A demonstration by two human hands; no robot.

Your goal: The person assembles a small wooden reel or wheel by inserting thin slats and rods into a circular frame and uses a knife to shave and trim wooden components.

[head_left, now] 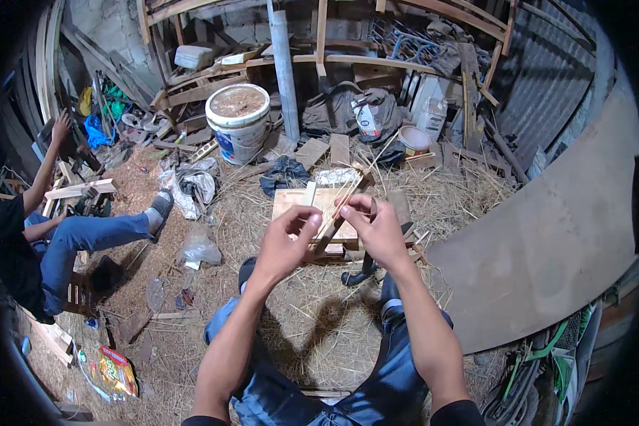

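Several thin pale wooden strips (348,188) slant up and away between my hands. My right hand (378,231) is closed, its thumb and forefinger pinching them. With fingers curled, my left hand (287,241) closes at the near end of the strips. Just beyond and below my hands is a low wooden block (287,201), with a flat pale slat (309,193) lying on it. A dark, narrow piece runs alongside the strips; whether it is blade or wood I cannot tell. Beneath my right wrist shows a dark curved handle-like object (358,275).
A co-worker's leg in jeans (96,241) stretches in from the left. Behind the block stand a white bucket (238,124) and a small tub (414,140). A large curved sheet (539,248) leans in at the right. Straw and shavings cover the floor, with a plastic bag (200,248).
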